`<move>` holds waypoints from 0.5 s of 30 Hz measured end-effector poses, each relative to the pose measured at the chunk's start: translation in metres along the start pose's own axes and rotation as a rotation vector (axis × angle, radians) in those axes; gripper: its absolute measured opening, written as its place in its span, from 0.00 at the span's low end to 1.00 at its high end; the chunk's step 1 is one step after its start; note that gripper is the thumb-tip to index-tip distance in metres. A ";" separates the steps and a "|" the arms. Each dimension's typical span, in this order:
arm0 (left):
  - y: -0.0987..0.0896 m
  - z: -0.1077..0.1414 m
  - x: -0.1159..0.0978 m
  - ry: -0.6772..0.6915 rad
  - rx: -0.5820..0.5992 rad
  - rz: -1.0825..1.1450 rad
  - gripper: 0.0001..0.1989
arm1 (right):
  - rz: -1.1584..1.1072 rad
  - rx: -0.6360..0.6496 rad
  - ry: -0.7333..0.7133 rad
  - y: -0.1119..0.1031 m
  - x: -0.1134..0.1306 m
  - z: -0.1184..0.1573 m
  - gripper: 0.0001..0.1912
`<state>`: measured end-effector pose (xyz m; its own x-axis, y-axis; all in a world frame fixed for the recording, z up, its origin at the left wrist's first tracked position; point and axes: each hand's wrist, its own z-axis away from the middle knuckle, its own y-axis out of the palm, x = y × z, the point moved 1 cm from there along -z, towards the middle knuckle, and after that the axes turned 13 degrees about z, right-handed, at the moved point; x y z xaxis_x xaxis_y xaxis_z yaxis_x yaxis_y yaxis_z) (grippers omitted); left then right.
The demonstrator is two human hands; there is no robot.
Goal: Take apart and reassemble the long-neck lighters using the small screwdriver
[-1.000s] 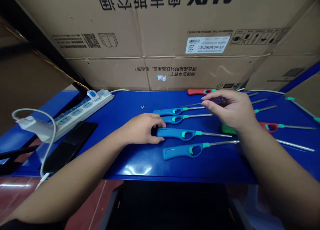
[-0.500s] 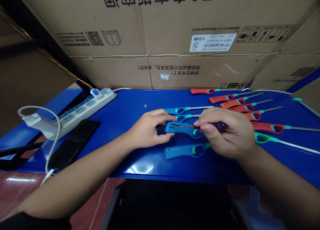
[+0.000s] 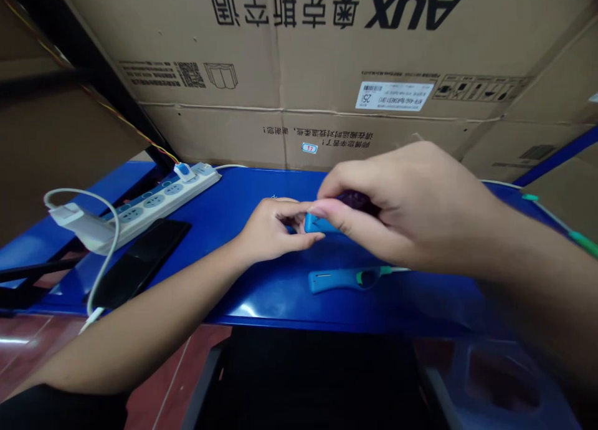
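My left hand (image 3: 268, 232) pinches the butt end of a blue gas lighter (image 3: 321, 223) between thumb and fingers, just above the table. My right hand (image 3: 415, 199) is closed around a screwdriver, whose dark handle (image 3: 357, 199) shows between thumb and fingers. Its thumb and forefinger are by the lighter's end, close to my left fingertips. The screwdriver's tip and most of the held lighter are hidden behind my right hand. A second blue lighter (image 3: 332, 280) with a green trigger lies nearer me. Small metal bits (image 3: 274, 197), probably screws, lie just beyond my left hand.
On the left of the blue table (image 3: 252, 286) are a power strip (image 3: 159, 199), a white charger (image 3: 84, 227) with a looped cable, and a black phone (image 3: 140, 262). A large cardboard carton (image 3: 289, 62) stands upright along the back.
My right hand, with the screwdriver, has moved left and up, over the held lighter's end, and now covers the lighters on the right. My view has shifted slightly.
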<state>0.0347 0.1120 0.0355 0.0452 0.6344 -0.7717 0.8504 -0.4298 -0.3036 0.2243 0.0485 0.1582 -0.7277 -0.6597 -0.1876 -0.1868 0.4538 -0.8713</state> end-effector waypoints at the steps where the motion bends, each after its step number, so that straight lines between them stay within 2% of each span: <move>1: 0.000 0.000 0.000 0.004 -0.021 0.024 0.15 | -0.008 0.030 -0.014 -0.002 -0.003 -0.005 0.11; 4: 0.002 0.000 -0.001 0.001 -0.074 0.038 0.11 | -0.035 0.094 -0.004 -0.004 -0.010 -0.014 0.07; 8: 0.007 0.001 0.001 -0.035 -0.104 0.005 0.09 | -0.096 0.142 0.009 0.003 -0.013 -0.019 0.09; 13: 0.010 0.002 0.004 -0.034 -0.166 -0.020 0.09 | -0.101 0.009 0.088 0.015 -0.010 -0.017 0.11; 15: 0.009 0.002 0.005 -0.030 -0.184 -0.051 0.09 | -0.089 0.002 0.074 0.016 -0.011 -0.015 0.11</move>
<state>0.0419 0.1096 0.0279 -0.0132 0.6317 -0.7751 0.9327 -0.2716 -0.2373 0.2192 0.0718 0.1533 -0.7552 -0.6512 -0.0753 -0.2514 0.3938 -0.8841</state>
